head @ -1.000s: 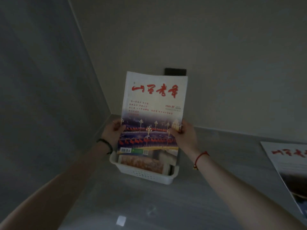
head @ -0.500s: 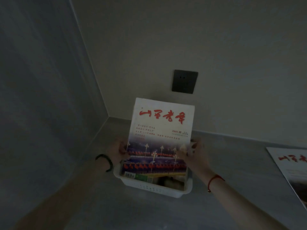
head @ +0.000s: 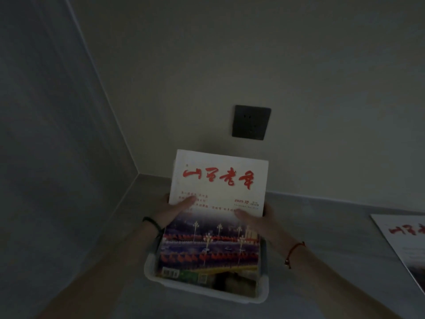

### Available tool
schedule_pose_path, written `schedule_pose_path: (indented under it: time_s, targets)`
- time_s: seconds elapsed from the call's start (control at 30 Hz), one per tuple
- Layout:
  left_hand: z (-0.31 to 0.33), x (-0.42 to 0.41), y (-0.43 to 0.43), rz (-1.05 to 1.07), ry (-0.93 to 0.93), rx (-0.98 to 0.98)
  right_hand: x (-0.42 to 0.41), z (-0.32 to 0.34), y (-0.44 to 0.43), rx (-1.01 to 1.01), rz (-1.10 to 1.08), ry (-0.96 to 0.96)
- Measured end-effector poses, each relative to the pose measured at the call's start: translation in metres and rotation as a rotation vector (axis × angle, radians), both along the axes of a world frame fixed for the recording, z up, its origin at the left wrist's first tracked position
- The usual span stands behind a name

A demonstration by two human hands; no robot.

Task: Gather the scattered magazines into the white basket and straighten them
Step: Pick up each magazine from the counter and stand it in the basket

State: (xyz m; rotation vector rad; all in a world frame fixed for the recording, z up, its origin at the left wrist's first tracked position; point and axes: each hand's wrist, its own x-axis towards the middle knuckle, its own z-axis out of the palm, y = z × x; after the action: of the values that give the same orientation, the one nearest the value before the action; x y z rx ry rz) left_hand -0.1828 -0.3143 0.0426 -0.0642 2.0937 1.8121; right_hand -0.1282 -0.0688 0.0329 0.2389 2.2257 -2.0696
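You're gripping the magazine (head: 218,180) between both hands, left hand (head: 171,211) at its left edge and right hand (head: 262,221) at its right edge, each thumb lying across the cover and the fingers going behind it. Its lower end is sitting down in the white basket (head: 207,290) just below your hands, top tilting away from you. A second magazine (head: 407,240) is lying flat on the surface (head: 322,215), well off to the right of your right hand.

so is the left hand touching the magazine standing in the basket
Touching. Head view: the thumb of the left hand lies on the magazine cover at its left edge.
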Motion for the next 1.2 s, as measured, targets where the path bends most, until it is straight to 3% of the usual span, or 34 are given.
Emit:
schedule_pose_path:
  time_s: [0.47,0.83,1.2]
  targets:
    - [0.006,0.006,-0.015,0.121,0.325,0.181,0.008,0.024,0.002,0.034,-0.014,0.267]
    - [0.009,0.017,-0.018,-0.068,0.249,0.176,0.015,0.016,0.005,-0.009,0.058,0.154]
    - [0.007,0.015,-0.018,-0.047,0.151,0.087,0.015,0.011,0.002,0.069,0.058,0.080]
